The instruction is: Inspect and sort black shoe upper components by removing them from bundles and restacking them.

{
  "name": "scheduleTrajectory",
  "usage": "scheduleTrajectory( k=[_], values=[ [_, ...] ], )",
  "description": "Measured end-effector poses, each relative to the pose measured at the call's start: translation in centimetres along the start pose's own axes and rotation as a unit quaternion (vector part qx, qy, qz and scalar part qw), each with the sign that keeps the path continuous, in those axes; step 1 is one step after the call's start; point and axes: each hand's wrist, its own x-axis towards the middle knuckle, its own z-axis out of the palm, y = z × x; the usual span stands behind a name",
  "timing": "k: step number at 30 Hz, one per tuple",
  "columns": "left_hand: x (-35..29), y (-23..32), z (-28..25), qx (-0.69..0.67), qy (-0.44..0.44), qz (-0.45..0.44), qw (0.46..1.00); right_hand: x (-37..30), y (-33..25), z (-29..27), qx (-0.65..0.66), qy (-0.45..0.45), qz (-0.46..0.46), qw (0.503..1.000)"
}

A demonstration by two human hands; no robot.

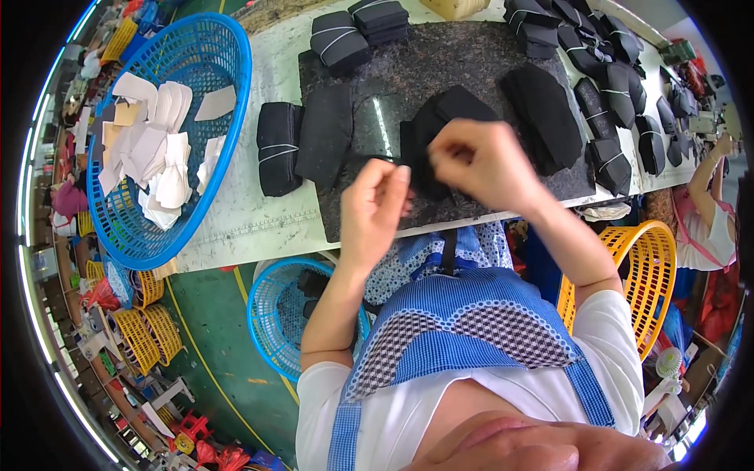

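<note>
My left hand [375,206] is above the front part of a dark speckled stone slab [463,59], thumb and fingers pinched together. A thin dark edge shows by its fingertips; what it belongs to is unclear. Higher and to the right, my right hand [488,163] hovers over loose black cut pieces [455,106] with its fingers curled in, slightly blurred. Whatever it pinches, if anything, is hidden. Left of the hands lies a flat stack of black pieces [323,129], beside a tied black bundle [279,149]. A larger black stack [542,118] rests on the slab's right side.
A blue plastic basket [236,118] holding pale cut pieces stands on the table's left. Tied black bundles [616,90] crowd the right end, with more bundles [342,39] along the back. Below the table edge are a light-blue basket [263,330] and a yellow basket [656,290]. Another person [703,228] is at far right.
</note>
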Motion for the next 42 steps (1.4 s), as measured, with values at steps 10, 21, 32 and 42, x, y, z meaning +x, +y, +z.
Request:
scheduleTrajectory(
  k=[10, 21, 32, 42],
  values=[
    [0.2, -0.4, 0.0, -0.062, -0.088, 0.051, 0.993, -0.3, -0.8, 0.0, 0.101, -0.106, 0.116, 0.982],
    [0.2, -0.3, -0.1, -0.058, -0.078, 0.043, 0.994, -0.6, 0.8, 0.7, 0.202, -0.081, 0.149, 0.965],
    [-0.7, -0.9, -2.7, 0.011, 0.047, 0.059, 0.997, 0.7, 0.9, -4.1, -0.09, 0.144, -0.004, 0.986],
    [-0.4, 0.0, -0.2, -0.046, -0.084, 0.064, 0.993, -0.7, -1.0, 0.3, 0.218, -0.107, 0.107, 0.964]
  ],
)
